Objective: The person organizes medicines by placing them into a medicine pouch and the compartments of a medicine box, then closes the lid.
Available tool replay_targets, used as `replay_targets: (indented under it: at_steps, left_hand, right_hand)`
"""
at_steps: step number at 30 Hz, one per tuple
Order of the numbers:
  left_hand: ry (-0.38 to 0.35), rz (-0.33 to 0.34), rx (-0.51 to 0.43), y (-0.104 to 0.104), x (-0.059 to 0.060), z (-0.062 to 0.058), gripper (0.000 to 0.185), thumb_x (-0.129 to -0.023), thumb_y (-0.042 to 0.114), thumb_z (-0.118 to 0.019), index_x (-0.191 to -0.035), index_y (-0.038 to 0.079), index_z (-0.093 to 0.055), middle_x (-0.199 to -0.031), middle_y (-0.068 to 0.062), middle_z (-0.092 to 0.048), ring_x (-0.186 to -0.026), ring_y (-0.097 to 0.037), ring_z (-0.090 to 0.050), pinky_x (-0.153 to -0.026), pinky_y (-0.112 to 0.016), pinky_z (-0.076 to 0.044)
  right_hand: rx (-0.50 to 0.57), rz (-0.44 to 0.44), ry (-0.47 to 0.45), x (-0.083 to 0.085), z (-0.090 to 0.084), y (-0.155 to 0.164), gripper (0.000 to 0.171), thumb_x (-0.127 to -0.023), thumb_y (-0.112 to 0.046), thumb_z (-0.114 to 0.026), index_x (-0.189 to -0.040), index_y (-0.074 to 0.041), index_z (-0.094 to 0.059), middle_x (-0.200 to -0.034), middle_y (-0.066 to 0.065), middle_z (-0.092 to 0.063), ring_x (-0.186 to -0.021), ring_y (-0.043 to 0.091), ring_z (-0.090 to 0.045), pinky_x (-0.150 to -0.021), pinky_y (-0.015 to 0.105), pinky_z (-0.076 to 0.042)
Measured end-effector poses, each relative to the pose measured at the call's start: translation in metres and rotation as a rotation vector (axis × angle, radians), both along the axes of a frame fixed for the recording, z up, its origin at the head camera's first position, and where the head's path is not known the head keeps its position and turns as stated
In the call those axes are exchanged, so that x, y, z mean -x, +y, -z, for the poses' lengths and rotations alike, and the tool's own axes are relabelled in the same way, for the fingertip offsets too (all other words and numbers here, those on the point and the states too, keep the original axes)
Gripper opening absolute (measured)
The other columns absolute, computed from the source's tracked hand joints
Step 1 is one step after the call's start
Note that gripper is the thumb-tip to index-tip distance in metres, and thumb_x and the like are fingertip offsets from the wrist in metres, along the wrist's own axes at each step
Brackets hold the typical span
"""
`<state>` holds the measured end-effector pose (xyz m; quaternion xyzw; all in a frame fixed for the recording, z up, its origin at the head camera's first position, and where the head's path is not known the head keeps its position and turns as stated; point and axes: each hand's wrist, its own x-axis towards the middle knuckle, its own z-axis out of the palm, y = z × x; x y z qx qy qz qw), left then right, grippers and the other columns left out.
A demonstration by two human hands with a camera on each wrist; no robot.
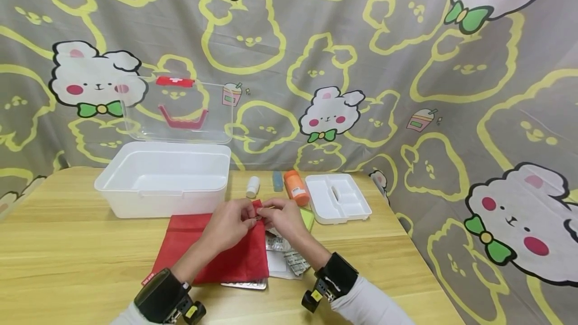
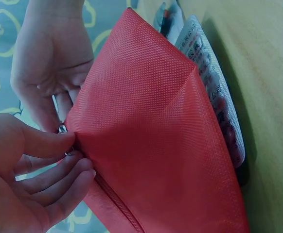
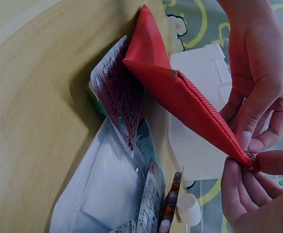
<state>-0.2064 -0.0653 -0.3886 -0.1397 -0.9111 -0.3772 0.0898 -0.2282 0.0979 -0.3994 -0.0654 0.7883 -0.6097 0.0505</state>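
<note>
A red zippered pouch lies on the table, its far right corner raised between both hands. My left hand pinches the metal zipper pull at that corner between thumb and fingers. Just to its right, my right hand grips the corner's fabric tip, as the right wrist view shows with the right hand at lower right. Partly under the pouch are blister packs of capsules. A clear plastic packet with a white item inside lies beside them.
An open clear-lidded box stands behind at left. Further right are a small white bottle, a blue item, an orange bottle and a white divided tray. A patterned curtain hangs behind the table.
</note>
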Motion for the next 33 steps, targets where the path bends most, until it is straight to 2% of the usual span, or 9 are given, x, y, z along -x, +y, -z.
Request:
replay_targets:
  at_steps: [9,18,25,29,33]
  left_hand:
    - [-0.022,0.022,0.007,0.001,0.001,-0.003,0.016,-0.083,0.005,-0.081,-0.076,0.013,-0.069,-0.064,0.005,-0.062,-0.060,-0.012,-0.052,-0.054,-0.025,-0.044]
    - [-0.018,0.073,0.018,-0.003,0.004,-0.003,0.017,-0.085,0.001,-0.077,-0.076,0.013,-0.069,-0.063,0.005,-0.060,-0.061,-0.011,-0.051,-0.054,-0.025,-0.043]
    - [-0.065,0.124,0.066,-0.011,0.005,-0.009,0.018,-0.085,0.002,-0.077,-0.073,0.013,-0.070,-0.065,0.005,-0.063,-0.062,-0.013,-0.053,-0.056,-0.027,-0.046]
    - [-0.093,0.129,0.098,-0.021,0.006,-0.010,0.017,-0.085,0.001,-0.076,-0.073,0.012,-0.071,-0.064,0.004,-0.063,-0.059,-0.013,-0.053,-0.055,-0.027,-0.047]
    - [-0.137,0.124,0.115,-0.034,0.006,-0.009,0.015,-0.084,0.001,-0.076,-0.075,0.011,-0.072,-0.064,0.003,-0.063,-0.058,-0.014,-0.053,-0.054,-0.027,-0.047]
  right_hand:
    - [0.013,-0.001,0.011,-0.001,-0.001,-0.001,0.019,-0.089,-0.011,-0.072,-0.102,0.001,-0.077,-0.088,0.014,-0.076,-0.063,0.011,-0.068,-0.065,0.033,-0.062]
    - [-0.004,-0.032,0.009,0.001,-0.004,0.000,0.016,-0.090,-0.009,-0.070,-0.100,0.001,-0.077,-0.087,0.011,-0.075,-0.067,0.012,-0.068,-0.068,0.035,-0.063]
    - [-0.026,-0.049,-0.010,0.004,-0.005,0.004,0.015,-0.088,-0.006,-0.070,-0.098,0.004,-0.075,-0.087,0.011,-0.073,-0.064,0.014,-0.069,-0.067,0.037,-0.063]
    - [-0.049,-0.043,-0.004,0.006,-0.005,0.009,0.012,-0.089,-0.006,-0.069,-0.096,0.002,-0.076,-0.085,0.010,-0.073,-0.064,0.015,-0.070,-0.065,0.035,-0.063]
    - [-0.042,-0.042,0.001,0.007,-0.002,0.017,0.010,-0.089,-0.004,-0.069,-0.093,0.003,-0.074,-0.081,0.010,-0.073,-0.063,0.017,-0.071,-0.066,0.038,-0.063]
